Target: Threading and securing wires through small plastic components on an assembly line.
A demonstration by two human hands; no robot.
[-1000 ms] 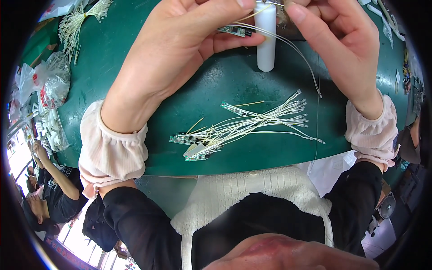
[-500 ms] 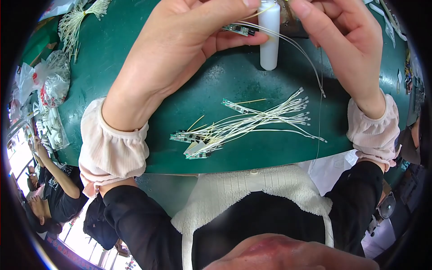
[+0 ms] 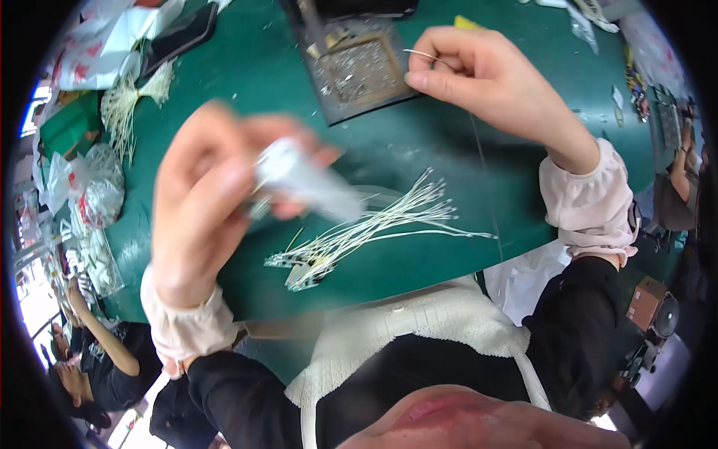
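Observation:
My left hand (image 3: 209,194), smeared by motion, is raised over the left of the green table. A white cylinder (image 3: 318,183) is gripped in its fingers, tilted down to the right. Beside the cylinder a small green circuit board (image 3: 260,207) shows blurred, with pale wires trailing right. My right hand (image 3: 479,78) pinches a thin silvery wire (image 3: 422,53) between thumb and forefinger, its end sticking out leftward. Below the cylinder lies a bundle of white wires (image 3: 389,218) with small circuit boards (image 3: 303,273) at its left end.
A dark square tray (image 3: 329,105) with metal specks stands at the far middle. Another wire bundle (image 3: 134,101), a dark phone-like slab (image 3: 178,41) and plastic bags (image 3: 101,191) lie at the left. A fine strand (image 3: 482,157) hangs down from my right hand. Other people sit at both sides.
My hands have parted: the left has swung down and left with the white cylinder, the right stays at the upper right. The dark tray, largely hidden before, now shows.

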